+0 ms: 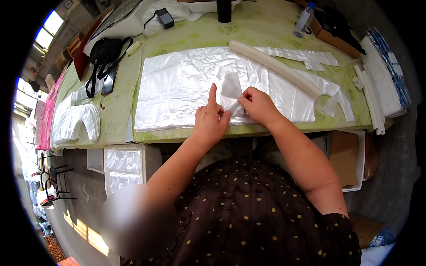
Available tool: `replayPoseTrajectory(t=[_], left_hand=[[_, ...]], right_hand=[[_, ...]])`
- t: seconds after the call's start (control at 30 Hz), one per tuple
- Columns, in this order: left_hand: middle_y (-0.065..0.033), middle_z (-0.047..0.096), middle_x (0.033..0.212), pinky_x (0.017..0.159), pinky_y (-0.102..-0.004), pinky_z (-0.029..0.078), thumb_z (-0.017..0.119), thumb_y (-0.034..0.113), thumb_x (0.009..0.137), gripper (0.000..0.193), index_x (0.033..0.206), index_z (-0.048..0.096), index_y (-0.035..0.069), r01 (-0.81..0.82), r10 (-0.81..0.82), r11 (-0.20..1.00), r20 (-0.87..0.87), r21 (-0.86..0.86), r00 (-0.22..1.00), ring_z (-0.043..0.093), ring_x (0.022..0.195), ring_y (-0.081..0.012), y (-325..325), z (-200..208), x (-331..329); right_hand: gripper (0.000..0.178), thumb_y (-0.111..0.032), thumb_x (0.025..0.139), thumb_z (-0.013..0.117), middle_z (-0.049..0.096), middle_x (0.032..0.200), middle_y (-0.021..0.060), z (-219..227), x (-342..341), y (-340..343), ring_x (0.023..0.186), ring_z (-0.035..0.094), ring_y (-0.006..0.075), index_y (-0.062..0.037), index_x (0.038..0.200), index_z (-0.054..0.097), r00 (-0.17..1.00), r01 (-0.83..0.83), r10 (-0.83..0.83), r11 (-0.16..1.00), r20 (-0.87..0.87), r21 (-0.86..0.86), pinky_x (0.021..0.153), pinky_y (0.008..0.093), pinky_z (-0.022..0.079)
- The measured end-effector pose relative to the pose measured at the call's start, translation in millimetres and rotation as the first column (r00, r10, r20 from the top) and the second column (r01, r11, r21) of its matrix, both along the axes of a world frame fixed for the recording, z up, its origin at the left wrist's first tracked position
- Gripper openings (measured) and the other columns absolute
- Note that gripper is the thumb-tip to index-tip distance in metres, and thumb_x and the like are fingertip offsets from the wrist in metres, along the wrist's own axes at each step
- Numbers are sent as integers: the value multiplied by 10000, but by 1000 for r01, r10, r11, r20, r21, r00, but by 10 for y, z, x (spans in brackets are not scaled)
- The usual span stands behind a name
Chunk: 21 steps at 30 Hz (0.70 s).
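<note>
A wide stack of clear plastic bags [177, 84] lies flat on the green table [120, 102]. On top of it, near the front edge, sits a small white plastic piece [231, 88]. My left hand [210, 120] touches its left side, index finger stretched out and pointing away from me. My right hand [256, 105] pinches the piece's right edge between thumb and fingers.
A long white roll [273, 66] lies diagonally across the stack. Cut plastic scraps [310, 56] lie at the right, white strips [370, 95] at the table's right edge. More white bags [75, 117], a black bag [104, 53], a phone [109, 80], a bottle [303, 21] and a dark cup [224, 11] are around.
</note>
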<state>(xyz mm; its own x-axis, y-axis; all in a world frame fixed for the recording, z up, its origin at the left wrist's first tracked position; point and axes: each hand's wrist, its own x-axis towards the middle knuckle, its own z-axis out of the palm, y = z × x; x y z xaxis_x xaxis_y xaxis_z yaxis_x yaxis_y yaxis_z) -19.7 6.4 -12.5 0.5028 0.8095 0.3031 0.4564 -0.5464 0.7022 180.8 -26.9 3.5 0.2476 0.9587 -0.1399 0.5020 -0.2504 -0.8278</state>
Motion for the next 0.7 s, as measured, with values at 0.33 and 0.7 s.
replayPoseTrajectory(t=[0.33,0.7], left_hand=[[-169,395,1555,1199,-576,210,659,532,901,827,1555,380,110,273,-130,917,-428,290,894,293,1488,-362,125,218,93],[-131,385,1595,1211,-601,177,706,594,836,904,1522,422,79,274,-124,934,-510,229,851,319,1487,-329,-116,93,-117]], right_hand=[[302,-312,918,611,729,1035,144,204,-88,75,965,691,332,-74,1098,662,983,51,-27,991,182,-127,843,424,535],[277,-145,852,664,696,853,113,183,-181,-589,815,688,304,-50,1102,594,998,-36,34,998,61,48,748,410,538]])
